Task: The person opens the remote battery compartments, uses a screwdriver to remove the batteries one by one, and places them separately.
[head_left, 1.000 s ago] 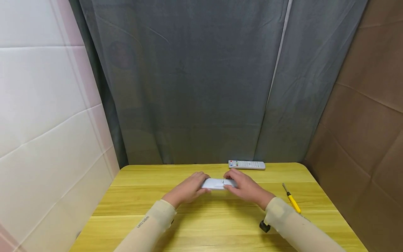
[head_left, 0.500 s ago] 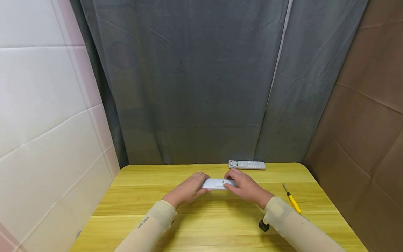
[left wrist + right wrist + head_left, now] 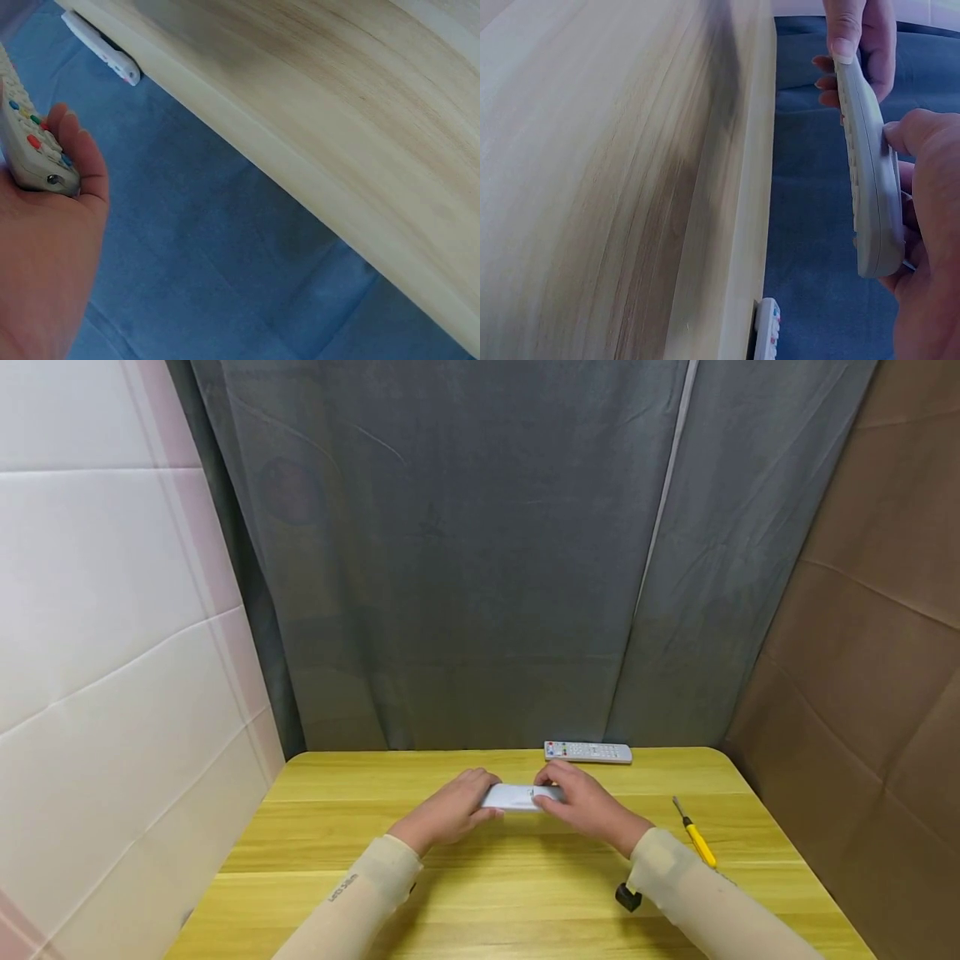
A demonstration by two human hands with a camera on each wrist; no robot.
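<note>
remote (image 3: pixel 519 797) | held between left hand (image 3: pixel 448 812) and right hand (image 3: pixel 587 806)

Left hand (image 3: pixel 448 811): forearm in a beige sleeve, reaching in from the near left; fingers curled, pinching what it holds. Right hand (image 3: pixel 588 806): forearm in a beige sleeve, reaching in from the near right; thumb on top, fingers curled beneath. Hands close together at mid-scene.

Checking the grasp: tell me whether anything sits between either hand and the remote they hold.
Nothing visible does. The left hand and right hand each grip an end of the remote directly.
</note>
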